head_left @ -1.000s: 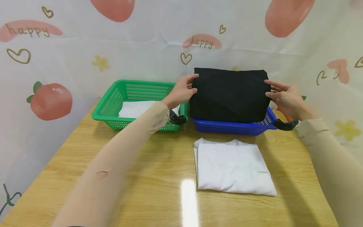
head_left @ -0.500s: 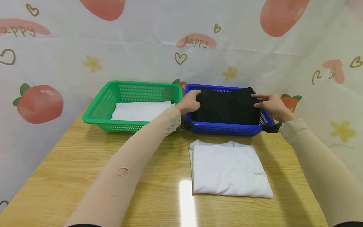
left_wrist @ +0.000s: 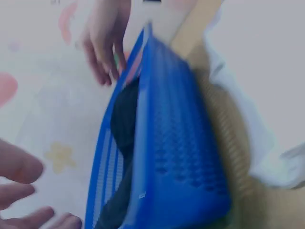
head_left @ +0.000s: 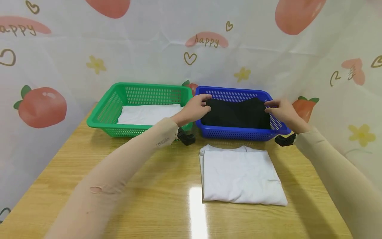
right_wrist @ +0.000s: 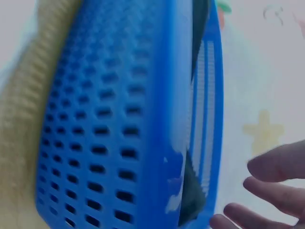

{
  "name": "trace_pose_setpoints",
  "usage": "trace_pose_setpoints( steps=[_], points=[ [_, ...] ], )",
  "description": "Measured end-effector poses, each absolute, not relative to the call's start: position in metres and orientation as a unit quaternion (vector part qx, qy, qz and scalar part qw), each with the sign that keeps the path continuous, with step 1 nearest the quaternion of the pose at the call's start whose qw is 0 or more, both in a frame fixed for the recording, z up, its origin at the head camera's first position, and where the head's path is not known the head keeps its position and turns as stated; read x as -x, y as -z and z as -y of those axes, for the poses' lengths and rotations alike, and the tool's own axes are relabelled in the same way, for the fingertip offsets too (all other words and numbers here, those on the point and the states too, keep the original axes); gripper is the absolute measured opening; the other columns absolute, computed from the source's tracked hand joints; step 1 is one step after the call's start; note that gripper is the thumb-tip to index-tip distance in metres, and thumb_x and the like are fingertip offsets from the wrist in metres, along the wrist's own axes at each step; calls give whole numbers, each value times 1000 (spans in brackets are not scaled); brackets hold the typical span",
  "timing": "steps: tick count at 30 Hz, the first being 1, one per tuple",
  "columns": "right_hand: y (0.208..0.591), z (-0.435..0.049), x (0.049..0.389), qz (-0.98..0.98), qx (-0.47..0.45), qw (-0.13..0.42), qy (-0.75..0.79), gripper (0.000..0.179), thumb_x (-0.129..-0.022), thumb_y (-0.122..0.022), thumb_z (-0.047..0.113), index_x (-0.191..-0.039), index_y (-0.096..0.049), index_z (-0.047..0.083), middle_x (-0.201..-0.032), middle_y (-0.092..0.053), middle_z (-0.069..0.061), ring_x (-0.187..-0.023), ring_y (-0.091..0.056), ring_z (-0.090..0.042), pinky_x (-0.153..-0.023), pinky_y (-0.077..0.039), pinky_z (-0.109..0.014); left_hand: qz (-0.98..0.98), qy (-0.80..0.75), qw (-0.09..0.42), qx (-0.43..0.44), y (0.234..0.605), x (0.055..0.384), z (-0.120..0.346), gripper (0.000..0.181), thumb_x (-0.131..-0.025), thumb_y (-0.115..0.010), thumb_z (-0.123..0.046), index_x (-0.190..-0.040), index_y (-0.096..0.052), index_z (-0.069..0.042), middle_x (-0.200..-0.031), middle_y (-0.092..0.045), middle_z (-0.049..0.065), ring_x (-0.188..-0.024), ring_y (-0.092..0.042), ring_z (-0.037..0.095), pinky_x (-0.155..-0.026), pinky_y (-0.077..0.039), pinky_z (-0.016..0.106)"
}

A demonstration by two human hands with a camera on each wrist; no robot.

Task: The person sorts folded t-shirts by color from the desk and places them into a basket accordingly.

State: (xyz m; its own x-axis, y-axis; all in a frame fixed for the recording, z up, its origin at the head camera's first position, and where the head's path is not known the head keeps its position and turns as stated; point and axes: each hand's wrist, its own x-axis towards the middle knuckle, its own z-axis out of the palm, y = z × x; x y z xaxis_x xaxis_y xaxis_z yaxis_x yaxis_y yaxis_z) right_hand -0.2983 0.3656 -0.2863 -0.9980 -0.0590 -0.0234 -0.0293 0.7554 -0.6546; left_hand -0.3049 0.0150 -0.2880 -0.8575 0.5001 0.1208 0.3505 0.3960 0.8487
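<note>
A folded black cloth (head_left: 235, 114) lies inside the blue plastic basket (head_left: 238, 133). My left hand (head_left: 193, 108) hovers by the basket's left end, fingers and thumb parted around nothing. At the right end, my right hand (head_left: 283, 111) also has its fingers loosely spread. In the left wrist view, the left fingers (left_wrist: 19, 164) are off to the side of the basket, away from the black cloth (left_wrist: 125, 109). The right wrist view has the right fingers (right_wrist: 271, 191) beside the rim, likewise holding nothing. A folded white cloth (head_left: 243, 176) rests on the table in front of the blue basket.
A green plastic basket (head_left: 119, 125) stands left of the blue one, with a folded white cloth (head_left: 147, 115) in it. Both baskets sit on a wooden table (head_left: 143, 205) against a fruit-printed wall covering (head_left: 143, 43).
Both hands held the black cloth up over the blue basket, then lowered it inside. They have let go and moved slightly apart, and the cloth has settled lower in the basket.
</note>
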Motion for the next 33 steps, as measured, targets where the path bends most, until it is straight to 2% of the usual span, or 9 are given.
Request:
trace_pose_setpoints(
  steps=[2, 5, 9, 12, 15, 20, 25, 30, 33],
  points=[
    [285, -361, 289, -938, 32, -4, 345, 46, -102, -53, 19, -140, -48, -6, -139, -45, -29, -126, -43, -44, -103, -35, -57, -815, -508, 51, -274, 288, 290, -6, 50, -101, -50, -10, -150, -39, -11, -151, -39, 4, -133, -44, 21, -99, -44, 33],
    [285, -356, 273, -931, 46, -44, 358, 43, -103, -54, 23, -138, -52, -2, -135, -52, -24, -119, -51, -32, -97, -45, -35, -787, -535, 22, -306, 291, 269, 5, 49, -101, -51, -9, -149, -41, -12, -146, -44, 3, -128, -48, 18, -96, -46, 30],
    [288, -354, 248, -912, 63, -91, 396, 41, -101, -58, 26, -133, -58, 0, -124, -62, -7, -108, -56, -10, -81, -44, -11, -760, -559, 15, -331, 295, 241, 17, 47, -101, -49, -3, -147, -43, -11, -139, -49, 2, -124, -51, 16, -97, -45, 29],
    [292, -353, 228, -888, 79, -108, 440, 35, -100, -60, 21, -128, -61, -1, -113, -65, 7, -103, -58, -3, -81, -45, -11, -754, -561, 25, -341, 303, 223, 25, 47, -101, -50, -2, -146, -44, -12, -137, -51, 2, -122, -53, 16, -97, -46, 31],
    [300, -354, 210, -864, 90, -107, 484, 31, -99, -61, 14, -124, -62, -5, -107, -68, 9, -100, -61, -6, -82, -47, -12, -755, -557, 44, -343, 315, 210, 32, 47, -100, -51, -1, -145, -44, -10, -135, -53, 3, -118, -55, 16, -95, -47, 33],
    [317, -357, 192, -864, 100, -82, 487, 31, -99, -63, 14, -122, -63, -6, -108, -70, 6, -98, -63, -7, -82, -48, -13, -765, -552, 93, -318, 338, 193, 42, 48, -99, -52, -1, -146, -43, -8, -132, -54, 7, -117, -57, 24, -94, -48, 38],
    [334, -361, 184, -863, 118, -50, 490, 29, -99, -61, 11, -122, -62, -7, -108, -70, 4, -99, -62, -7, -82, -48, -14, -768, -555, 151, -281, 355, 180, 45, 52, -99, -51, 0, -149, -38, -8, -135, -51, 18, -121, -54, 34, -95, -48, 41],
    [344, -361, 179, -860, 125, -14, 495, 27, -98, -62, 9, -121, -64, -5, -108, -70, 4, -98, -65, -5, -81, -49, -16, -751, -587, 203, -227, 367, 173, 44, 56, -98, -51, -4, -151, -35, -9, -137, -48, 23, -118, -55, 37, -90, -51, 42],
    [350, -362, 177, -866, 118, 6, 487, 29, -98, -64, 12, -122, -64, -4, -109, -70, 0, -98, -66, -8, -81, -51, -19, -735, -610, 227, -191, 374, 172, 42, 59, -95, -52, -4, -151, -34, -9, -136, -48, 25, -112, -58, 37, -88, -52, 43]
  ],
)
